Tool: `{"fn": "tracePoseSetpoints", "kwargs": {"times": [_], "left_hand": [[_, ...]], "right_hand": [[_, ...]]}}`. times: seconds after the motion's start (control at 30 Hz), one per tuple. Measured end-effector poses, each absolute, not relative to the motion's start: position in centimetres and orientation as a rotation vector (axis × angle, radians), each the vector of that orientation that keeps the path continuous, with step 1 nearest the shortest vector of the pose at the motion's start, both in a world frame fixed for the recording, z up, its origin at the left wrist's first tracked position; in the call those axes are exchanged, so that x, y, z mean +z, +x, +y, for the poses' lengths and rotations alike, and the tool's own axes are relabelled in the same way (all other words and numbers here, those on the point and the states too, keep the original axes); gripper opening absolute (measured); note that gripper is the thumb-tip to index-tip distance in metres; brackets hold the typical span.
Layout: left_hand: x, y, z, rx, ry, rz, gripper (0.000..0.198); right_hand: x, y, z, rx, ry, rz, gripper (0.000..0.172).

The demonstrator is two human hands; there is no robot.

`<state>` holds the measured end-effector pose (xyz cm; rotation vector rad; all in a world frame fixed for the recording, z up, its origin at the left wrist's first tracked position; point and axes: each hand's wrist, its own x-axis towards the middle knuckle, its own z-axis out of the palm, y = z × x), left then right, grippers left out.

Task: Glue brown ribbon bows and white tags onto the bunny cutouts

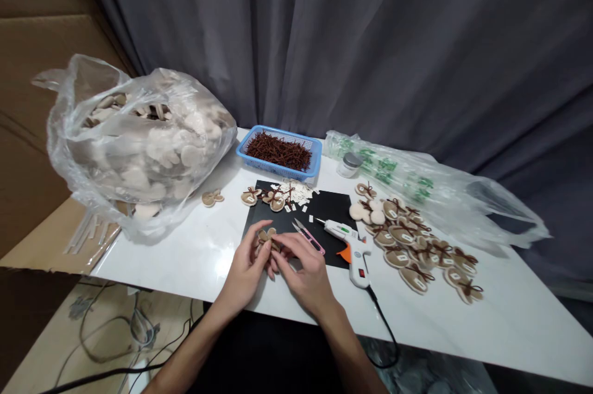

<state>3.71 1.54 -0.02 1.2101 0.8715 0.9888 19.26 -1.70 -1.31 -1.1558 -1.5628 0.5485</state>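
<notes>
Head view. A brown lobed piece lies at the fingertips, between left hand and right hand; both grips are closed on it, neither clearly nearer. Its lobes point away from the wearer; fingers obscure its long axis. Green print on the plastic bag and small labels are illegible.

Small brown piece, rounded lobes, partly hidden, held

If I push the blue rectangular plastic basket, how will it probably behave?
The basket would probably keep its shape: its straight outline suggests stiff plastic. Low and wide, it seems unlikely to tip. The thin dark-brown pieces heaped loosely inside might spill if it tilts.
</notes>
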Motion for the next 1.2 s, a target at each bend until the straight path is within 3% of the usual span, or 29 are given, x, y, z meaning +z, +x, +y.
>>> {"fn": "tracePoseSetpoints", "kwargs": {"times": [0.27,0.47,0.67,0.83,1.03,1.2], "left_hand": [[-0.3,3.6,1.6,0.97,1.13,0.843,0.068],[-1.2,3.4,1.6,0.962,1.138,0.832,0.081],[-2.2,3.2,1.2,0.962,1.439,1.086,0.062],[-2.2,2.8,0.7,1.004,1.988,1.365,0.063],[-1.5,0.9,-0.3,0.904,2.244,1.385,0.038],[-1.8,0.7,-1.6,0.753,2.614,1.315,0.051]], "right_hand": [[-1.7,19.5,-1.7,0.563,-1.151,-1.539,0.034],[-2.0,19.4,-1.5,0.595,-1.193,-1.462,0.03],[-2.2,19.5,-1.3,0.645,-1.284,-1.366,0.027],[-2.0,19.4,-1.0,0.546,-1.37,-1.415,0.021],[-1.9,21.4,-2.6,0.214,-1.431,-1.422,0.02],[-1.9,25.9,-4.9,-0.023,-1.846,-1.295,0.019]]}}
